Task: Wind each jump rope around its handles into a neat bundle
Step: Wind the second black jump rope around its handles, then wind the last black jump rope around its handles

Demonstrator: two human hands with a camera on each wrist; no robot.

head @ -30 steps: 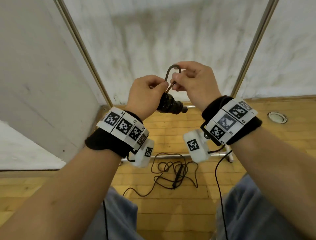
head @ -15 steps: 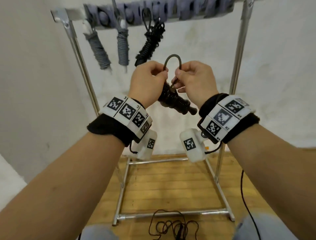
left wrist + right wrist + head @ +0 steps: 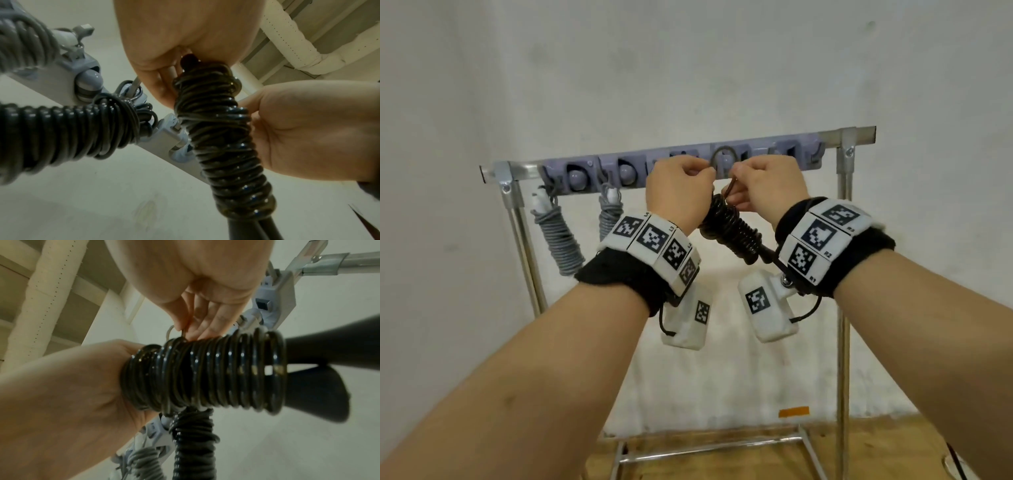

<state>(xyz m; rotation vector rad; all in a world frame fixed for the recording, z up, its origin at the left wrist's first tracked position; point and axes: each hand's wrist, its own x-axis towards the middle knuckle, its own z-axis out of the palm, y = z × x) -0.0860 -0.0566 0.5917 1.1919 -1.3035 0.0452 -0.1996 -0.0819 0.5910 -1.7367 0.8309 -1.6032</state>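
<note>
Both hands hold a black jump rope bundle, wound in tight coils round its two handles, up at the grey hook rail. My left hand grips the bundle's top end. Beside it, my right hand pinches the thin rope loop that sticks up from the bundle, just in front of the rail. In the right wrist view its fingertips nip the loop right above the coils. Whether the loop touches a hook is hidden.
Two grey wound bundles hang from the rail's left hooks. Another black bundle hangs close to the left of the held one. The metal rack's posts stand on a wooden floor before a white wall.
Both hands have lifted the bundle from chest height up to the hook rail. The view has tilted up, so the loose rope on the floor is out of sight.
</note>
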